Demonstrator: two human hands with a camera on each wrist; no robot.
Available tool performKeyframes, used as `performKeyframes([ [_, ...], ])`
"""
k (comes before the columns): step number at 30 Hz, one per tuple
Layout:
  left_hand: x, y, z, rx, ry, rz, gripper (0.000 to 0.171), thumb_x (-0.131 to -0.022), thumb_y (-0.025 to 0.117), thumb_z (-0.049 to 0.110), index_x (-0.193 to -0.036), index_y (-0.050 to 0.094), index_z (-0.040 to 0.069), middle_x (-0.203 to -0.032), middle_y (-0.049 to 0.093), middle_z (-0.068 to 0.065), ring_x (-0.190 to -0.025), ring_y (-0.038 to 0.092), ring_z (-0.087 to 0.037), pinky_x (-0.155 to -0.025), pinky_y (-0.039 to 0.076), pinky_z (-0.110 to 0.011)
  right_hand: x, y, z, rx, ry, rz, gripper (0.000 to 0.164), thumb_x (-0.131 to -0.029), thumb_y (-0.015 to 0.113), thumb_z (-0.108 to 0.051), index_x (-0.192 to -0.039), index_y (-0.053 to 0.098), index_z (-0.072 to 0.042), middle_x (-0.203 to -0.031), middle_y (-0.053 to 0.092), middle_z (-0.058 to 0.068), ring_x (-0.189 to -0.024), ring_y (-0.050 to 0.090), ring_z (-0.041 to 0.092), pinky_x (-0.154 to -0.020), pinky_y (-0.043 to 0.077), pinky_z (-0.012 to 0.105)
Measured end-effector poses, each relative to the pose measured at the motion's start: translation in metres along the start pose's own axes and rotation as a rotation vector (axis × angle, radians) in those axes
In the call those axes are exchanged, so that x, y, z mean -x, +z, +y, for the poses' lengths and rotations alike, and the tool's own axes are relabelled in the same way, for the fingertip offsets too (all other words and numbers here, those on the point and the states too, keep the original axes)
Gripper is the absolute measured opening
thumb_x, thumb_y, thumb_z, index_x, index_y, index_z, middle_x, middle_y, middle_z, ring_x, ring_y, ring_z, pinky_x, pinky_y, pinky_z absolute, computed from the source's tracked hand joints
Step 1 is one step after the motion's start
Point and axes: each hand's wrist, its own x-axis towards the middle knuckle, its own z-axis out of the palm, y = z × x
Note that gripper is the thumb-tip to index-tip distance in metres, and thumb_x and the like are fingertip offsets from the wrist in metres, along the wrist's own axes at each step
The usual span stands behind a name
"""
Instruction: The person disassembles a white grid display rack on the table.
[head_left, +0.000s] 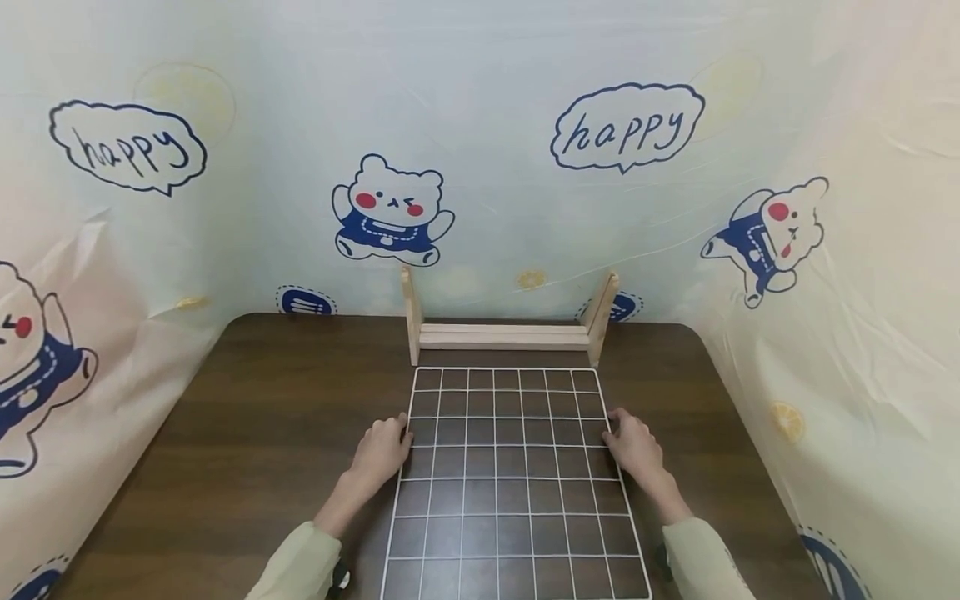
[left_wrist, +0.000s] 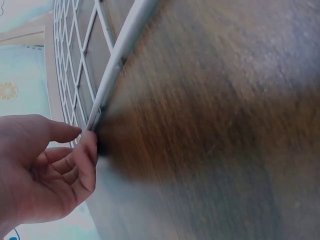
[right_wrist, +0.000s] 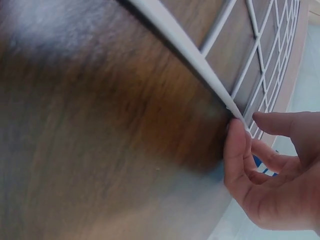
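A white wire grid panel [head_left: 495, 446] lies over the brown tabletop, its long sides running away from me in the head view. My left hand [head_left: 385, 450] holds the left edge wire about a third of the way from the far end. Opposite it, my right hand [head_left: 635, 446] holds the right edge wire at about the same height. In the left wrist view, thumb and curled fingers meet at the rim wire [left_wrist: 116, 62]. The right wrist view shows fingertips under the edge wire [right_wrist: 195, 57] with the thumb above it.
Just beyond the panel's far edge stands a pale wooden frame [head_left: 502, 337] with two upright side pieces and a crossbar. The dark wood table [head_left: 225, 467] extends on both sides. A printed cloth [head_left: 495, 200] with cartoon bears hangs behind and around the table.
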Motion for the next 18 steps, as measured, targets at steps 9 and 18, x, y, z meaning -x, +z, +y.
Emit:
performKeyframes([
  [9, 0.000, -0.004, 0.004, 0.018, -0.029, -0.028, 0.031, -0.090, 0.065, 0.012, -0.117, 0.065, -0.004, -0.101, 0.068, -0.026, -0.079, 0.068, -0.038, -0.056, 0.052, -0.051, 0.002, -0.002, -0.005, 0.039, -0.001, 0.028, 0.039, -0.088, 0.065, -0.020, -0.122, 0.058, 0.000, -0.090, 0.060, 0.015, -0.083, 0.061, 0.038, -0.064, 0.049, 0.057],
  [18, 0.004, -0.008, 0.016, 0.016, 0.058, 0.097, 0.036, -0.090, 0.066, 0.013, -0.122, 0.063, -0.002, -0.104, 0.062, -0.022, -0.082, 0.066, -0.040, -0.061, 0.054, -0.054, 0.010, 0.000, -0.019, 0.059, -0.113, 0.175, 0.042, -0.087, 0.067, -0.018, -0.123, 0.059, 0.000, -0.111, 0.056, 0.029, -0.101, 0.053, 0.048, -0.071, 0.048, 0.063],
])
